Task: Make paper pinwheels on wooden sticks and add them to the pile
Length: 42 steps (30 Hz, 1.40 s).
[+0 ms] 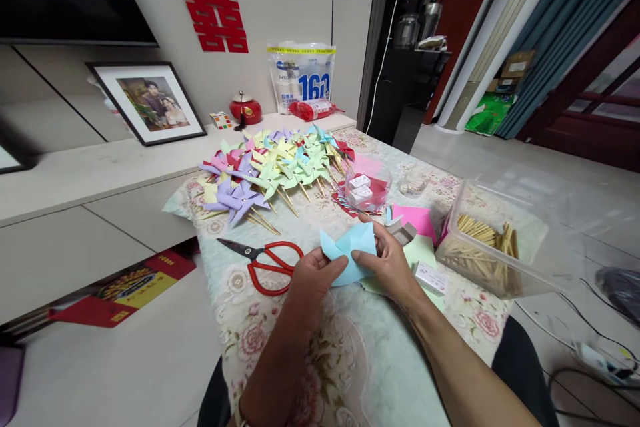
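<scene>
A light blue paper square (357,257), with its upper edge cut into flaps, is held between both hands above the table's front half. My left hand (320,272) pinches its left side, thumb on top. On the right side, my right hand (383,257) grips the paper with its thumb pressed near the middle. Red-handled scissors (273,264) lie left of my left hand, blades pointing away to the left. Finished paper pinwheels (273,167) on wooden sticks are heaped at the back of the table. Just beyond my right hand is an open small grey box (401,232).
A clear bin of wooden sticks (487,247) stands at the right edge. Near it lie a small white box (431,278), pink paper (415,219) and green sheets. A clear round tub (370,190) holds small white boxes. A cabinet (125,177) borders the table's back left.
</scene>
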Tool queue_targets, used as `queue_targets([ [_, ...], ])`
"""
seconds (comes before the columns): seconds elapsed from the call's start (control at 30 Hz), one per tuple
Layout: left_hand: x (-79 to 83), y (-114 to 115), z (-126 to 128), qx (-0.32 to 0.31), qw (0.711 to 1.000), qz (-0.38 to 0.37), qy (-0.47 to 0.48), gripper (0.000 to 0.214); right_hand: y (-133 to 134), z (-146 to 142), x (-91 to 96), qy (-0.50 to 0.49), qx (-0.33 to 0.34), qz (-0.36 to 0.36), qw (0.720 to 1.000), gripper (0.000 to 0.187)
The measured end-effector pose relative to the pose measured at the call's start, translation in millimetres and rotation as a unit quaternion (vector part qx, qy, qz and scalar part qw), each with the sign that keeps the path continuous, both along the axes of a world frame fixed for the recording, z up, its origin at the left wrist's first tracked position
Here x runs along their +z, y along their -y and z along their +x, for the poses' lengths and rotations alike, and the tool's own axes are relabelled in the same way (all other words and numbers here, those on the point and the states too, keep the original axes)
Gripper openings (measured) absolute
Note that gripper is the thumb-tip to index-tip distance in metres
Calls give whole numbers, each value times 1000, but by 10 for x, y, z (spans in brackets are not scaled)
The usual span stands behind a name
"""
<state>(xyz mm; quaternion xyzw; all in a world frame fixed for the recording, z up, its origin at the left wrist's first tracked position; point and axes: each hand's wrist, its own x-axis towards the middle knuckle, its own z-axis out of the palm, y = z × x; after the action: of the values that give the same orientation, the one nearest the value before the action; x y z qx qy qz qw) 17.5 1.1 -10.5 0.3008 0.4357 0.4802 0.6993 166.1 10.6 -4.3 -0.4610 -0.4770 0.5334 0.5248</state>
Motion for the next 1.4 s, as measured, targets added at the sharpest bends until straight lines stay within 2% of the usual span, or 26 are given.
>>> queue_targets([
  [0.27,-127,17,36,51,999,-1,2,41,17,-49,-52,-13,20,-7,1000,78],
  [0.4,-167,12,-38,42,999,-10,-11,38,15,-40,-63,-50,54,-29,997,82],
  [0.5,-133,11,-112,38,999,-15,14,39,6,-32,-81,-65,62,-28,996,83],
  [0.57,-96,8,-156,28,999,-19,36,40,-2,-32,-101,-37,44,0,998,79],
  [0.67,-66,-5,-211,22,998,-20,50,34,-6,-29,-126,43,-7,85,995,70],
  [0.8,-89,-28,-268,45,998,-32,40,29,7,12,-106,140,-32,213,966,44],
  [0.9,-105,-32,-291,42,998,-31,32,29,27,47,-60,185,18,272,944,21],
  [1.07,-89,-27,-285,41,999,-26,23,29,46,53,-30,224,116,307,918,18],
  [1.4,-139,-30,-223,81,997,5,-18,33,48,40,-5,214,169,248,930,9],
])
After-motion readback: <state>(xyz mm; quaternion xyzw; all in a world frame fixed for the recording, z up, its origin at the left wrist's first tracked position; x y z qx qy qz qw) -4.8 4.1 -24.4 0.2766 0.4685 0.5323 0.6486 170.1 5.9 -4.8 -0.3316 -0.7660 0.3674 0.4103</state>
